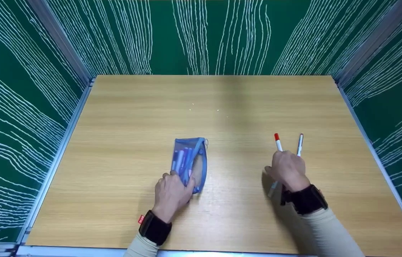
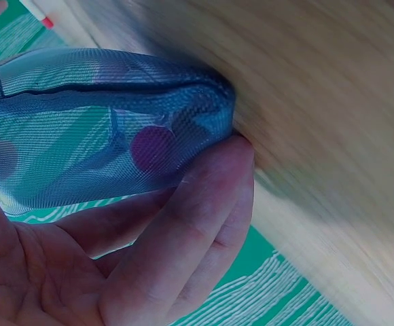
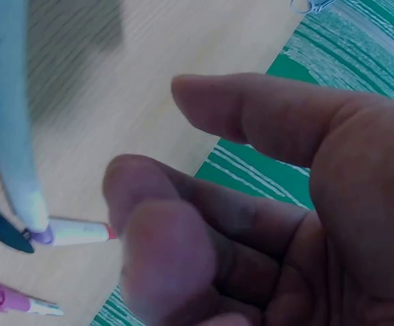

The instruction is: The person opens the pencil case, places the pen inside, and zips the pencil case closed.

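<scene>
The left hand (image 1: 172,192) pinches the soft-looking, blue rectangular mesh pouch (image 1: 189,161), and right of this pouch the right hand (image 1: 288,169), fingers parted, is near the red-capped white cylindrical marker (image 1: 278,143), probably light, stiff, best gripped mid-barrel.

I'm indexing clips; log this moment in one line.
left hand: holds pouch, pens inside | right hand: empty, near red-tipped pen | red-tipped pen: outside pouch, on table
</scene>
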Action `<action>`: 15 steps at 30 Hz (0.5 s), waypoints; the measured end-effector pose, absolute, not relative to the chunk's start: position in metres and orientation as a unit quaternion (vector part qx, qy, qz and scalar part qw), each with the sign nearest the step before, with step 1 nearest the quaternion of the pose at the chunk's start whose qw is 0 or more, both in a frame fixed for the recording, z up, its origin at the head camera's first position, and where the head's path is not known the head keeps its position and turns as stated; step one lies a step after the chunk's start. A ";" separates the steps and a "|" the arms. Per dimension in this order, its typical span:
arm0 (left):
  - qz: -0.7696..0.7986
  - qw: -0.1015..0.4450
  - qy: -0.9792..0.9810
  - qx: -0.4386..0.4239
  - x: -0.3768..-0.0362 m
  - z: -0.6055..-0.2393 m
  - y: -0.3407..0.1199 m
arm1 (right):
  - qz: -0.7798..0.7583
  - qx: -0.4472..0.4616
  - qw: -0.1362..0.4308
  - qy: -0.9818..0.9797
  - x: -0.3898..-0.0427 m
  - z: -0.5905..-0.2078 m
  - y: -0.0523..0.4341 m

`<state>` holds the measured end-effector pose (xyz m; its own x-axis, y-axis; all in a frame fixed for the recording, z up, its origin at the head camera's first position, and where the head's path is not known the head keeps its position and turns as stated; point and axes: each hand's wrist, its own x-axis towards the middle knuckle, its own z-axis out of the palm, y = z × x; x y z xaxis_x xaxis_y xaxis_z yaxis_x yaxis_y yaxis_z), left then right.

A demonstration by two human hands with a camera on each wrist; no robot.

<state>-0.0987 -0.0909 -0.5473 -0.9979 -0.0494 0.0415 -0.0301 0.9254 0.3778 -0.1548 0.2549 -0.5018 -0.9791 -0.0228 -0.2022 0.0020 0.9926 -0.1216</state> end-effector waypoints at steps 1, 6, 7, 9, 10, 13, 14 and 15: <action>-0.193 0.026 -0.981 0.020 -0.099 -0.548 -0.091 | -0.059 -0.006 0.108 0.992 -0.155 -0.502 0.257; -0.195 0.020 -0.980 0.021 -0.098 -0.547 -0.091 | -0.058 -0.011 0.141 0.988 -0.154 -0.507 0.263; -0.195 0.018 -0.980 0.022 -0.098 -0.547 -0.091 | -0.058 -0.011 0.148 0.987 -0.154 -0.508 0.264; -0.195 0.013 -0.980 0.022 -0.098 -0.547 -0.090 | -0.060 -0.009 0.157 0.986 -0.154 -0.509 0.265; -0.195 0.010 -0.980 0.023 -0.098 -0.546 -0.090 | -0.060 -0.008 0.161 0.985 -0.154 -0.510 0.265; -0.197 0.007 -0.980 0.023 -0.099 -0.546 -0.090 | -0.066 0.000 0.169 0.983 -0.154 -0.511 0.265; -0.199 0.007 -0.980 0.024 -0.098 -0.546 -0.091 | -0.068 0.002 0.170 0.983 -0.154 -0.512 0.264; -0.198 0.013 -0.980 0.022 -0.098 -0.546 -0.091 | -0.071 0.003 0.168 0.983 -0.154 -0.512 0.264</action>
